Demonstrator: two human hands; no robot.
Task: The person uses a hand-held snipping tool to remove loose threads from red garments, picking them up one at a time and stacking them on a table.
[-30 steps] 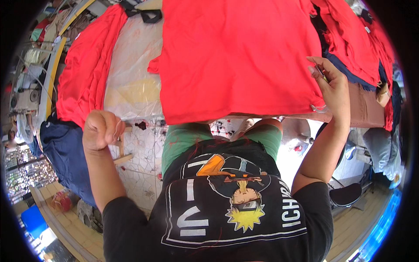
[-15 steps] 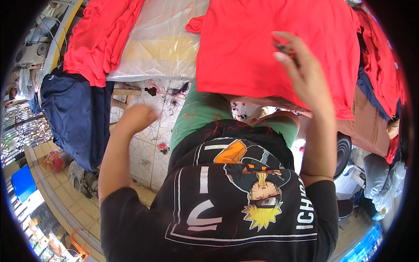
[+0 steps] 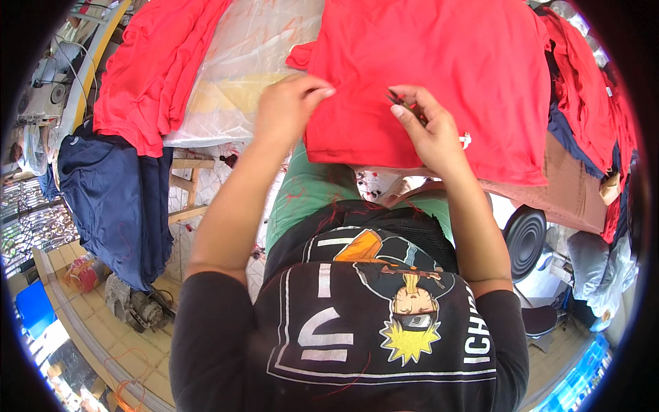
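Note:
A red knit garment (image 3: 494,75) lies spread over the work surface in front of me, its lower edge hanging toward my lap. My right hand (image 3: 436,134) is above it, closed around small dark thread snips (image 3: 410,106) whose pointed tip faces left. At the garment's left edge hovers my left hand (image 3: 287,107), thumb and fingertips pinched together. Whatever is between those fingertips, if anything, is too small to make out. A small white mark (image 3: 465,141) shows on the red cloth beside my right wrist.
Left of the garment is a plastic-wrapped surface (image 3: 226,103), with a red cloth pile (image 3: 151,75) beyond it. Dark blue cloth (image 3: 113,199) hangs at the left. More red garments (image 3: 583,89) hang at the right, near a brown board (image 3: 566,178) and a round black disc (image 3: 525,242).
My left hand has risen from beside the stool to the red garment's left edge, fingers pinching. My right hand has moved left and lower, still holding the snips.

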